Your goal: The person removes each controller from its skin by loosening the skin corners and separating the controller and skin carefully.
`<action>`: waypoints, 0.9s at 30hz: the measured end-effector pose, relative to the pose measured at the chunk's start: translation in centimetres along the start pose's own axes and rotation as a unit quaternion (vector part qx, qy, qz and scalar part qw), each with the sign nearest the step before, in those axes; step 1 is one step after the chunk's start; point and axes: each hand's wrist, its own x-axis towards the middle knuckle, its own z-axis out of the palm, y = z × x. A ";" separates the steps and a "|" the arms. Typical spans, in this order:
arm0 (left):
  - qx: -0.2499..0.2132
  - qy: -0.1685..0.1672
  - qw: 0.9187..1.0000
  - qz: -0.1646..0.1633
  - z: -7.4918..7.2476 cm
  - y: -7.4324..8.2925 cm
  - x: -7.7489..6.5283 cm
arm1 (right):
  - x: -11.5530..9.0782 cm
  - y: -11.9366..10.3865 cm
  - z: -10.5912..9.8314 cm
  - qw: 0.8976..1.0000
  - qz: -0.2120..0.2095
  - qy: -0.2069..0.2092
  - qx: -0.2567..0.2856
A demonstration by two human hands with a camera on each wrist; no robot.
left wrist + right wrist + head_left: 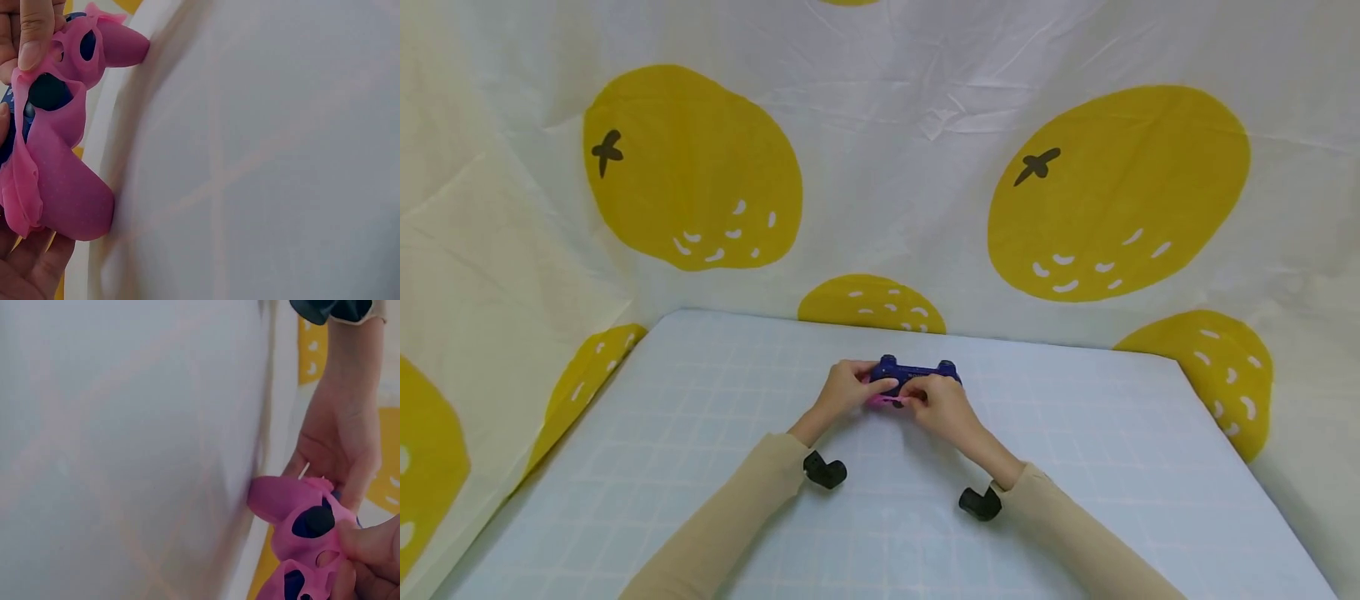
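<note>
Blue controller gripped at nine o'clock by left hand, apparently for steadiness. Pink cover pinched near six o'clock by right hand, seemingly for stretching.

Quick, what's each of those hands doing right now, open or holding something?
Left hand: closed, holding the blue game controller and its pink cover.
Right hand: closed, pinching the pink cover.

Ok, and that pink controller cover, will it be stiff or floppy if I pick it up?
Probably floppy where loose: the pink controller cover folds along its edge, though the blue game controller partly inside should stiffen it. It likely stretches, since its rim is drawn out thin at the right hand. Its matte surface suggests grip, not slipperiness.
</note>
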 end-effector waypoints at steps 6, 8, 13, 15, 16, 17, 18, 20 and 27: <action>-0.005 -0.006 1.000 -0.007 0.0 -0.2 -0.2 | -0.3 0.2 -0.1 1.000 -0.008 -0.019 0.024; -0.007 -0.007 1.000 -0.008 0.0 -0.3 -0.2 | -0.4 0.3 0.0 0.999 -0.010 -0.022 0.021; -0.008 0.000 1.000 -0.015 0.1 -0.2 -0.4 | -0.6 0.5 0.3 1.000 -0.015 -0.018 0.016; -0.009 0.005 1.000 -0.017 0.2 -0.2 -0.4 | -0.6 0.5 0.4 1.000 -0.018 -0.008 0.013; -0.010 0.007 1.000 -0.016 0.2 -0.2 -0.4 | -0.6 0.4 0.5 1.000 -0.022 -0.002 0.008; -0.011 0.009 1.000 -0.016 0.3 -0.2 -0.4 | -0.7 0.4 0.6 1.000 -0.026 0.004 0.004; -0.012 0.012 1.000 -0.017 0.4 -0.2 -0.4 | -0.7 0.3 0.7 1.000 -0.029 0.009 -0.004; -0.013 0.017 1.000 -0.018 0.4 -0.2 -0.3 | -0.9 0.2 0.9 0.999 -0.034 0.018 -0.024; -0.009 0.019 1.000 -0.022 0.4 0.0 -0.2 | -1.4 -0.1 1.8 0.994 -0.043 0.033 -0.099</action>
